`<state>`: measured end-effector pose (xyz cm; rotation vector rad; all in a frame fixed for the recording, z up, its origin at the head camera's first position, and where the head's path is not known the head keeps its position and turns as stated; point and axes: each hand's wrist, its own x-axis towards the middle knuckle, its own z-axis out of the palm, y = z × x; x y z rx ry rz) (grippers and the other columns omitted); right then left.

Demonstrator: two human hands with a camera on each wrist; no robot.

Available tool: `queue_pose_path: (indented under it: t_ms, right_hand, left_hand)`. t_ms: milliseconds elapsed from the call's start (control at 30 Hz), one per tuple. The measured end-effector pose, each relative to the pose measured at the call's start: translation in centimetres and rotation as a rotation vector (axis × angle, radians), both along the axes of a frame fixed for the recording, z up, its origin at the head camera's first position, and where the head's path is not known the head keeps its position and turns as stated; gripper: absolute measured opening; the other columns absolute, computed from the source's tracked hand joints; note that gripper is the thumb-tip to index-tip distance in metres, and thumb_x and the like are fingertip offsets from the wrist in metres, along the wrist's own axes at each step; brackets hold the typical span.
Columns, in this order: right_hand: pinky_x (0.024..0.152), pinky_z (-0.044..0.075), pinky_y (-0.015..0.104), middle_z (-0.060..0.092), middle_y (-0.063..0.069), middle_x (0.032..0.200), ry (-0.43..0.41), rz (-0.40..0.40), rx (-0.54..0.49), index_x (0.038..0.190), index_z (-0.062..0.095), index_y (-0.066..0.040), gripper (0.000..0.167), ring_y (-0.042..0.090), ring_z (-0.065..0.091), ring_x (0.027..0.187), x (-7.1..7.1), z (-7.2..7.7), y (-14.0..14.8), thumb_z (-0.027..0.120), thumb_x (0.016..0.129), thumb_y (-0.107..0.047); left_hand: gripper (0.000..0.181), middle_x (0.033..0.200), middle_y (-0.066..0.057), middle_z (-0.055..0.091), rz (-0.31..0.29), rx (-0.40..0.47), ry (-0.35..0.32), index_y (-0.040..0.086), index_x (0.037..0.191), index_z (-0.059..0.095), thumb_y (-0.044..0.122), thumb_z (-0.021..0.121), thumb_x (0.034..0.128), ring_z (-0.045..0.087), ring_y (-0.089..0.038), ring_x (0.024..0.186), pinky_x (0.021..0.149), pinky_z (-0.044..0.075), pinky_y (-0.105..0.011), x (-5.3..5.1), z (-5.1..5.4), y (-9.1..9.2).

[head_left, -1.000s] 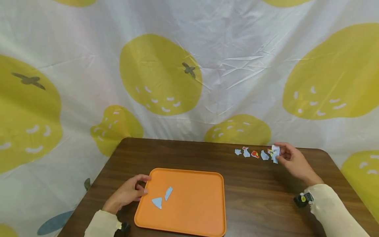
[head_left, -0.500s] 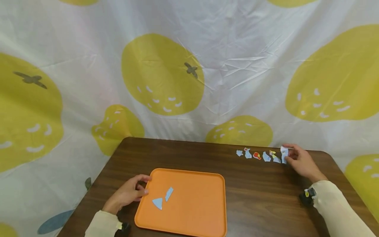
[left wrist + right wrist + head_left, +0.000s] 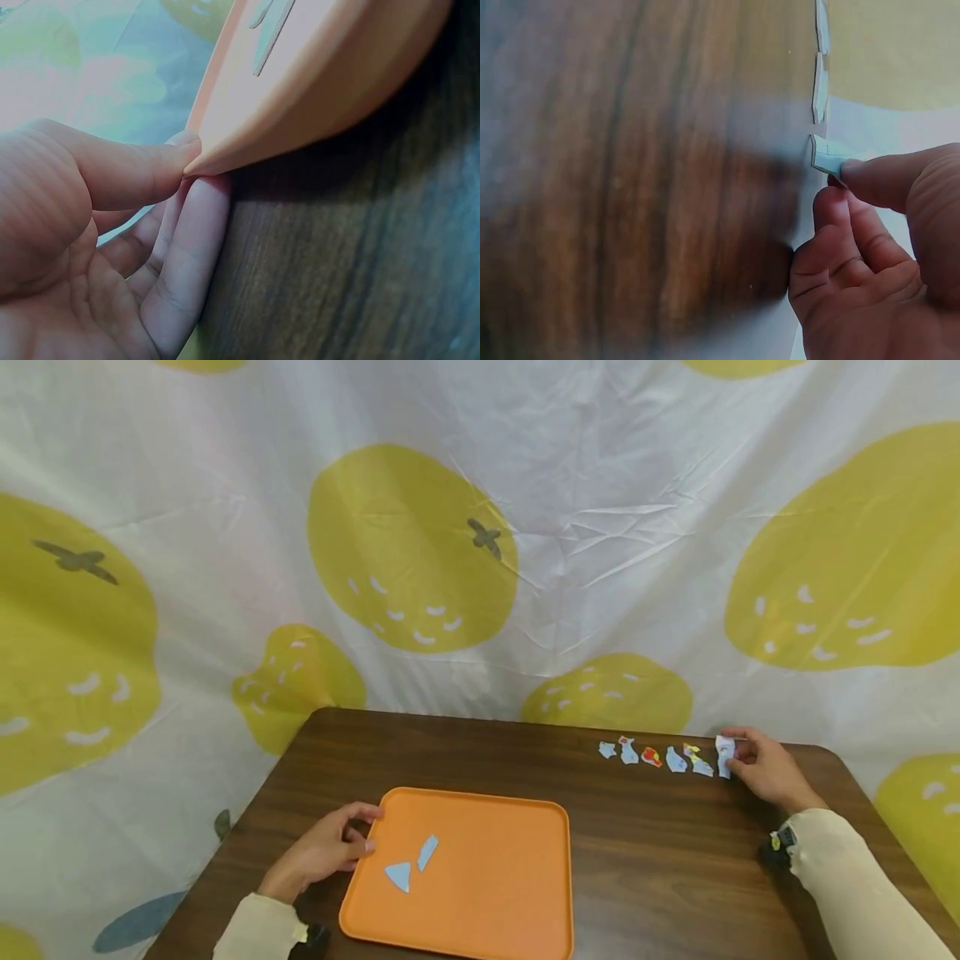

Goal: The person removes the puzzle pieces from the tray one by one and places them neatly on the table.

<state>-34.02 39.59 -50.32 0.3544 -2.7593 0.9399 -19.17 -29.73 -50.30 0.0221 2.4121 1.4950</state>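
Observation:
At the table's back right, my right hand [image 3: 767,768] pinches a pale jigsaw-like paper piece [image 3: 724,756] between thumb and fingers. The right wrist view shows the thumb on the edge of that piece [image 3: 826,155], close to the tabletop. To its left lie several irregular cut pieces in a row, among them a pale blue one with yellow [image 3: 697,762] and a red one [image 3: 651,757]. My left hand [image 3: 324,847] grips the left rim of an orange tray [image 3: 517,877], thumb above and fingers below, as the left wrist view shows. On the tray lie a light blue triangle [image 3: 399,876] and a narrow blue strip [image 3: 427,852].
The dark wooden table [image 3: 660,860] ends at the back against a white curtain [image 3: 600,568] printed with yellow fruit. The row of pieces lies near that back edge.
My right hand has moved slightly right with the pale piece, leaving a gap between it and the yellow-marked piece that it partly covered. My left hand stays on the tray.

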Motion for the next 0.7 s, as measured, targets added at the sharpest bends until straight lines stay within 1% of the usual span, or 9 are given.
queue_pose_path:
  t_ms: [67,167,233,333,467,533,700]
  right_hand:
    - [0.068,0.045,0.022,0.072,0.016,0.093,-0.009,-0.010,0.033,0.138,0.057,0.005,0.051,-0.004,0.057,0.076,-0.16,0.00,0.09,0.076,0.091,-0.001]
    - [0.071,0.045,0.026,0.073,0.018,0.096,-0.031,-0.020,0.071,0.137,0.055,0.008,0.052,0.004,0.059,0.080,-0.40,0.06,0.23,0.075,0.091,-0.004]
    - [0.073,0.046,0.029,0.073,0.019,0.098,-0.045,-0.028,0.089,0.137,0.055,0.010,0.052,0.009,0.061,0.083,-0.48,0.13,0.27,0.075,0.092,-0.006]
    - [0.076,0.046,0.035,0.072,0.020,0.099,-0.062,-0.033,0.108,0.134,0.057,0.011,0.049,0.018,0.063,0.086,-0.61,0.13,0.35,0.074,0.092,-0.007]
    - [0.079,0.048,0.043,0.072,0.019,0.099,-0.058,-0.028,0.140,0.134,0.059,0.009,0.047,0.027,0.066,0.090,-0.77,0.19,0.22,0.073,0.092,-0.007]
    - [0.080,0.049,0.047,0.072,0.020,0.100,-0.056,-0.025,0.148,0.134,0.059,0.009,0.047,0.033,0.067,0.092,-0.78,0.24,0.15,0.073,0.093,-0.008]
    - [0.084,0.050,0.058,0.072,0.030,0.107,-0.057,-0.024,0.148,0.136,0.057,0.009,0.051,0.047,0.068,0.099,-0.52,0.06,0.29,0.076,0.093,-0.010]
  left_hand:
    - [0.048,0.132,-0.018,0.059,0.002,-0.002,-0.004,0.005,0.144,0.058,0.006,0.074,0.0981,0.062,-0.023,0.094,0.074,0.061,-0.040,-0.02,-0.01,-0.01]
    - [0.049,0.122,-0.016,0.062,0.003,-0.010,-0.004,0.005,0.144,0.057,0.007,0.074,0.0981,0.063,-0.022,0.094,0.073,0.061,-0.040,-0.04,0.02,0.01]
    - [0.049,0.117,-0.015,0.063,0.002,-0.012,-0.001,0.005,0.144,0.058,0.007,0.075,0.0978,0.063,-0.022,0.093,0.073,0.061,-0.040,-0.04,0.03,0.02]
    - [0.049,0.120,-0.015,0.062,0.001,-0.009,0.003,0.005,0.144,0.058,0.007,0.075,0.0975,0.063,-0.022,0.092,0.073,0.061,-0.040,-0.04,0.03,0.03]
    - [0.049,0.125,-0.015,0.061,0.010,-0.011,-0.001,0.005,0.143,0.058,0.007,0.075,0.0972,0.062,-0.023,0.092,0.072,0.061,-0.039,-0.05,0.10,0.02]
    - [0.049,0.125,-0.015,0.061,0.016,-0.016,-0.005,0.006,0.143,0.059,0.007,0.075,0.0972,0.062,-0.023,0.092,0.072,0.061,-0.040,-0.03,0.11,0.03]
    - [0.049,0.120,-0.015,0.062,0.014,-0.021,-0.006,0.006,0.144,0.058,0.007,0.075,0.0977,0.062,-0.023,0.092,0.073,0.061,-0.040,0.02,0.02,0.06]
